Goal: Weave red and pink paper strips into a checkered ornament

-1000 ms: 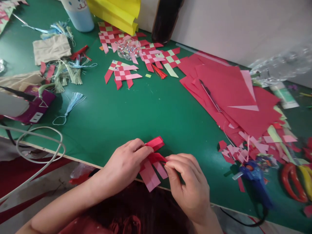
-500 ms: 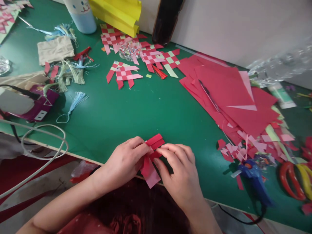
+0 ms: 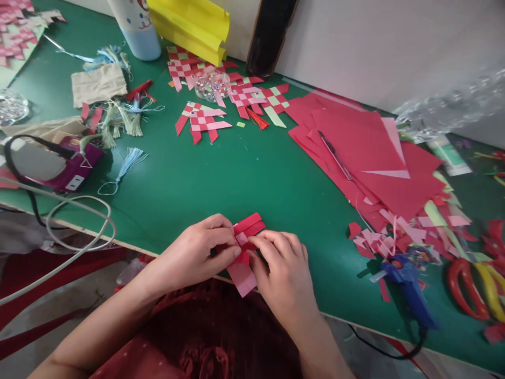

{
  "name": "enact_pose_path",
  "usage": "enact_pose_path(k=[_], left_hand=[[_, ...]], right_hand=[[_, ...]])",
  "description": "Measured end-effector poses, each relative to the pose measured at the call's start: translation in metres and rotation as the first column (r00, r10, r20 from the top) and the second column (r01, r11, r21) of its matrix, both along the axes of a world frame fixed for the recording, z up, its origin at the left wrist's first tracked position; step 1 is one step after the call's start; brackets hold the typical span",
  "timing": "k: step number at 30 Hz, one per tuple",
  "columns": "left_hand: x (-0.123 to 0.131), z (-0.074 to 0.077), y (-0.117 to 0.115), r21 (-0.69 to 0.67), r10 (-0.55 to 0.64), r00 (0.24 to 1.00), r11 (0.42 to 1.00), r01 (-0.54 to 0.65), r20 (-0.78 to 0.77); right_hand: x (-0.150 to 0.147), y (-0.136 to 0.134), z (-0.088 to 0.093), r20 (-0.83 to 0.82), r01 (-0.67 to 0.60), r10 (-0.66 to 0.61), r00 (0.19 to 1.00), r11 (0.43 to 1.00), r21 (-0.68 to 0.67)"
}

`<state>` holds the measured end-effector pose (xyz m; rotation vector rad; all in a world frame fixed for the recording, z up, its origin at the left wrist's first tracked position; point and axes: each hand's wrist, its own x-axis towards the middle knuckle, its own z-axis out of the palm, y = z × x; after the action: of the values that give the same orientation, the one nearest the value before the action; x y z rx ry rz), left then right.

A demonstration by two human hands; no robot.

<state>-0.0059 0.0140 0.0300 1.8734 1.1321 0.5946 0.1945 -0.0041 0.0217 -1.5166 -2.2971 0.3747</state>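
Observation:
Red and pink paper strips (image 3: 242, 280), folded over one another, are held between my two hands at the table's front edge. My left hand (image 3: 205, 247) pinches them from the left, with thumb and index finger at the crossing. From the right, my right hand (image 3: 282, 268) grips the same strips between thumb and fingertips. A red double strip (image 3: 249, 224) sticks out beyond the fingers, and a wide pink end hangs toward me. The fingers partly hide where the strips cross.
Woven paper fish (image 3: 203, 122) lie at the back, by a dish of small beads (image 3: 213, 86). Red paper sheets (image 3: 359, 152) with a pen (image 3: 334, 154) lie right, near a blue glue gun (image 3: 410, 289) and scissors (image 3: 467, 289). A blue tassel (image 3: 128, 163) lies left.
My left thumb has come down onto the crossing, and a small pink square now shows between my hands. The strips stay in both hands. The view has shifted slightly.

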Motion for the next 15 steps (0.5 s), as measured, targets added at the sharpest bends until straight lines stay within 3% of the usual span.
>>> enact_pose_path(k=[6,12,15], left_hand=[[0.003,-0.003,-0.002,0.013,0.059,0.998,0.998,-0.059,-0.014],[0.004,-0.003,-0.001,-0.001,0.064,0.998,0.998,-0.064,0.005],[0.004,-0.005,-0.001,0.011,0.063,0.998,0.998,-0.063,0.010]], right_hand=[[-0.008,0.007,0.005,0.027,0.007,-0.008,1.000,0.999,0.046],[0.002,0.013,0.005,-0.074,-0.040,0.044,0.996,0.998,0.052],[0.002,0.011,0.004,-0.020,-0.035,0.035,0.999,0.999,0.026]])
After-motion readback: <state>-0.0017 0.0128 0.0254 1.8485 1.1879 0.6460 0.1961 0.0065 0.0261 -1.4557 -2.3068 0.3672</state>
